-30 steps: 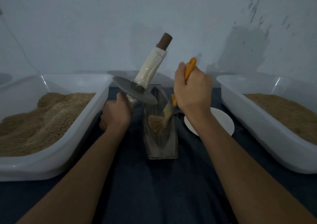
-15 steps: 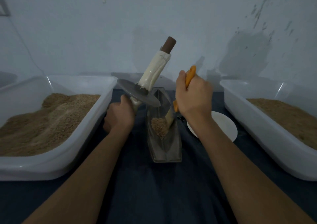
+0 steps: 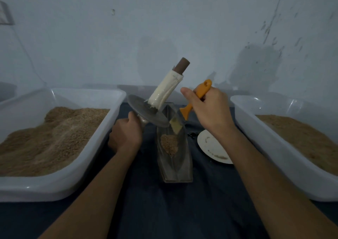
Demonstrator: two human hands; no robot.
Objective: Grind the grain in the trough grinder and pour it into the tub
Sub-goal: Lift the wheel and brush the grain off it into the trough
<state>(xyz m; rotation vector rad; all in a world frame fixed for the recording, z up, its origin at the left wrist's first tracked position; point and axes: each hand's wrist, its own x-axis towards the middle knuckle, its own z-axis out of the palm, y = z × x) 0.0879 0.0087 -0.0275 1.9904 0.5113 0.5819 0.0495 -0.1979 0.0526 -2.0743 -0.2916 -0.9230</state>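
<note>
A narrow metal trough grinder (image 3: 173,165) lies on the dark cloth in the middle, with a small heap of grain (image 3: 169,143) inside it. My left hand (image 3: 126,134) grips the lower handle of the grinding wheel (image 3: 146,113), which is lifted and tilted over the trough's far end; its upper handle, wrapped in white, points up and to the right. My right hand (image 3: 206,108) holds an orange-handled brush (image 3: 193,101), whose pale bristles hang just above the grain.
A white tub (image 3: 60,182) heaped with grain stands at the left. Another white tub (image 3: 274,169) with a flatter layer stands at the right. A small white plate (image 3: 210,147) lies between the trough and the right tub. A pale wall rises close behind.
My right hand has lifted and tilted the brush, so its bristles have risen off the grain heap. The wheel in my left hand stays tilted as before.
</note>
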